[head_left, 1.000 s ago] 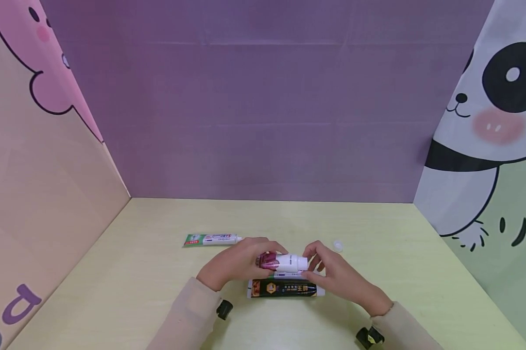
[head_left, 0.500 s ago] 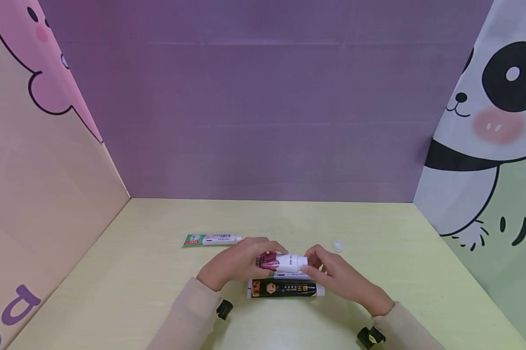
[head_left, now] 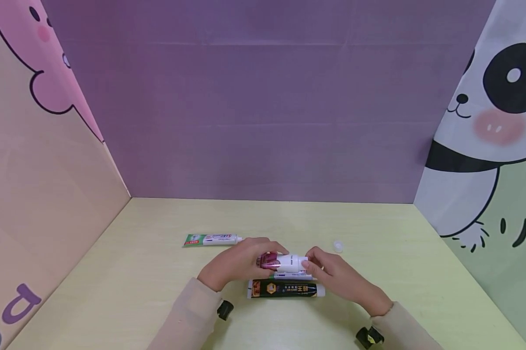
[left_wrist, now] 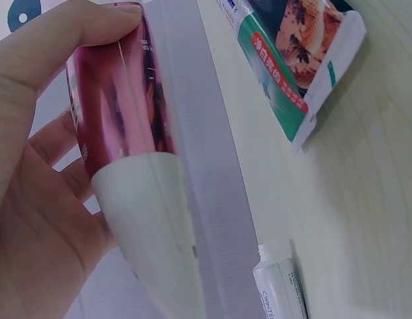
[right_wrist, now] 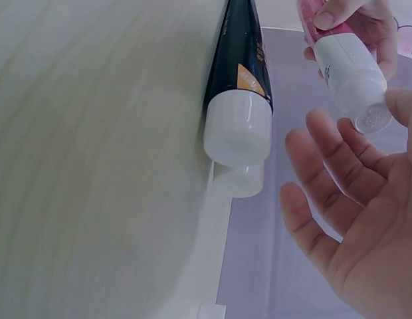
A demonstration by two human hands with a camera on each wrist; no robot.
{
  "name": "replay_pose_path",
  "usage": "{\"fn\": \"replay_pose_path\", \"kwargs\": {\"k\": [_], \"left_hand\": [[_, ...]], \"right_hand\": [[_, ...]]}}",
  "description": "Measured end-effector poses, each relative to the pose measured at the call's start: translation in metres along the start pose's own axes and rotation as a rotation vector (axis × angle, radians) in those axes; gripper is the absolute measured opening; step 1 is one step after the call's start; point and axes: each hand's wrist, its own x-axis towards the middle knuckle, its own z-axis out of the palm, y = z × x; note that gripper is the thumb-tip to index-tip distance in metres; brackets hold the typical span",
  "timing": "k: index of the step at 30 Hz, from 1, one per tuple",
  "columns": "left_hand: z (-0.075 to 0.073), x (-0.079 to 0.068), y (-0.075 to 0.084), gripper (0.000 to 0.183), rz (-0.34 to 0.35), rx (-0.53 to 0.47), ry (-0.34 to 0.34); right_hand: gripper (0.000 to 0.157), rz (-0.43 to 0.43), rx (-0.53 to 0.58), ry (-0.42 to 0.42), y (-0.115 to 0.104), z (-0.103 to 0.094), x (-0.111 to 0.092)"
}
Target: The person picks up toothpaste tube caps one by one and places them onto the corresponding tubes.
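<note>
My left hand grips the magenta end of a magenta-and-white bottle, held sideways above the table. The thumb lies along its shiny side in the left wrist view. At its other end, my right hand pinches the white cap between thumb and index finger; the other fingers spread loosely below. Beneath the bottle lies a black toothpaste tube with a white cap. Just behind that, a green-and-white tube is partly hidden by the bottle and the left hand.
Farther back on the left lies another green-and-white toothpaste tube, its threaded nozzle bare in the left wrist view. A small whitish round cap sits beyond my right hand. Printed panels enclose the pale table on three sides.
My right thumb and index finger have come in around the bottle's white end, where they stood slightly apart before. The left hand and the bottle have hardly moved.
</note>
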Motion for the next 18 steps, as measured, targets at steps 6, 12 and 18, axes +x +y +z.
{"fn": "replay_pose_path", "kwargs": {"k": [6, 12, 18], "left_hand": [[0.0010, 0.0010, -0.0008, 0.044, 0.008, 0.000, 0.001], [0.0013, 0.0012, -0.0006, 0.044, 0.017, -0.012, 0.008], [0.0014, 0.0011, 0.0009, 0.043, 0.009, -0.018, 0.008]], "right_hand": [[0.026, -0.043, 0.040, 0.016, 0.0013, 0.0011, 0.0003], [0.032, -0.082, 0.047, 0.024, 0.0016, 0.0008, 0.0005], [0.027, -0.098, 0.047, 0.031, 0.0016, 0.0006, 0.0001]]}}
